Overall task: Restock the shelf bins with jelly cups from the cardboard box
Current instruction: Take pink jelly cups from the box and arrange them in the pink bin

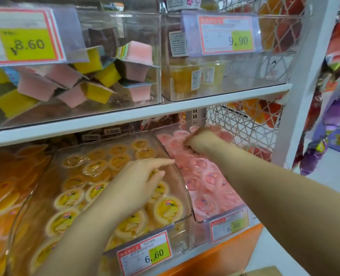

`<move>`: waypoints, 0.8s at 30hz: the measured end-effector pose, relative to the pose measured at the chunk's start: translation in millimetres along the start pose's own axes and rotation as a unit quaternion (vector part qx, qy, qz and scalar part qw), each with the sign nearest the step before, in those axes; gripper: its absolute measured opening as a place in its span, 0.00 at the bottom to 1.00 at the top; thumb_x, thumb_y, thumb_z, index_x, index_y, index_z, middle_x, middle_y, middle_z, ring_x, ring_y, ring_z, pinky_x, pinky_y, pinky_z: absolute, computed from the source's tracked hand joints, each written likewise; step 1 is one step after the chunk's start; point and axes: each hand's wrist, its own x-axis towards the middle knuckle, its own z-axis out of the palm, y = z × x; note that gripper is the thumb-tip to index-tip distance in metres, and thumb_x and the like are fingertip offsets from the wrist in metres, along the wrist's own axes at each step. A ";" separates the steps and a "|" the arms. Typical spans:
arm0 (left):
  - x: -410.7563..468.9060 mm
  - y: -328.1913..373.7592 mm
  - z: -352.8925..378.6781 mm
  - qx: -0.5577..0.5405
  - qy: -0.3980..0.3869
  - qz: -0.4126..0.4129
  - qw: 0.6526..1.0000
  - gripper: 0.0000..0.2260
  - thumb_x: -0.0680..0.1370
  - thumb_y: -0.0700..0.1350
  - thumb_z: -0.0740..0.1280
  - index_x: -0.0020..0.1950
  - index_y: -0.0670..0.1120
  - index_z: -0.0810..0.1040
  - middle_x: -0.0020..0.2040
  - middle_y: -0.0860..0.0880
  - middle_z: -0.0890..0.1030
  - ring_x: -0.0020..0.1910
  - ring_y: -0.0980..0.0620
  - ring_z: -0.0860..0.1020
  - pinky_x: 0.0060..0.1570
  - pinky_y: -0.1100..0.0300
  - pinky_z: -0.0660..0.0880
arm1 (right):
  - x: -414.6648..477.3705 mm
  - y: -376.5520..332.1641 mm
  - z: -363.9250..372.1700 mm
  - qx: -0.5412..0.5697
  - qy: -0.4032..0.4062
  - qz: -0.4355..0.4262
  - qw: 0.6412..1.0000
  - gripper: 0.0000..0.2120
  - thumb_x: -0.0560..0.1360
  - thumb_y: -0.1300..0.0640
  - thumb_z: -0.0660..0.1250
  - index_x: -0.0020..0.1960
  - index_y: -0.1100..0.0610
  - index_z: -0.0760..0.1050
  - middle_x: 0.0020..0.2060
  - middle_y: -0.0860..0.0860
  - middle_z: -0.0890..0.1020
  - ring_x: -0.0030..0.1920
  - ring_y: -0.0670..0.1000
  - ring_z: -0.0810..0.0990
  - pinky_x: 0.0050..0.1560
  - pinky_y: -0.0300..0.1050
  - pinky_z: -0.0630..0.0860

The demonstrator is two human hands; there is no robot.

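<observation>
Rims are looking the safest hold on these light, slick pink jelly cups [205, 203]; my left hand [138, 177] is lying flat, my right hand [200, 141] curling, contents unclear.

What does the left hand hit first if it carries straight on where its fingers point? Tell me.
Probably the bin's clear plastic side wall, just ahead of the left hand; depth is unclear.

yellow jelly cups [168, 209], pink jelly cups [205, 203], orange shelf base [234, 248]
</observation>
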 end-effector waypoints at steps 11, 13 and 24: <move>2.5 -11.9 7.5 -0.037 0.001 -0.010 0.999 0.16 0.79 0.48 0.63 0.64 0.65 0.72 0.57 0.65 0.78 0.57 0.67 0.73 0.55 0.69 0.69 | -0.9 -5.1 1.4 -0.375 0.015 -0.143 0.916 0.16 0.78 0.50 0.62 0.60 0.60 0.76 0.56 0.55 0.80 0.54 0.55 0.79 0.47 0.46 0.77; 1.8 -12.5 8.8 -0.035 0.000 -0.008 0.999 0.17 0.79 0.48 0.63 0.64 0.66 0.72 0.56 0.66 0.78 0.56 0.69 0.73 0.52 0.73 0.68 | -6.0 5.3 -2.3 -0.412 0.062 -0.227 0.880 0.13 0.78 0.55 0.63 0.60 0.54 0.77 0.58 0.54 0.78 0.57 0.55 0.77 0.54 0.47 0.77; -0.7 -10.3 9.9 -0.029 -0.004 0.000 1.000 0.19 0.79 0.47 0.62 0.66 0.67 0.69 0.54 0.67 0.77 0.44 0.78 0.69 0.42 0.81 0.64 | -12.7 26.7 -6.5 -0.593 0.048 -0.249 0.764 0.13 0.75 0.62 0.60 0.57 0.50 0.76 0.53 0.52 0.77 0.62 0.58 0.67 0.56 0.52 0.65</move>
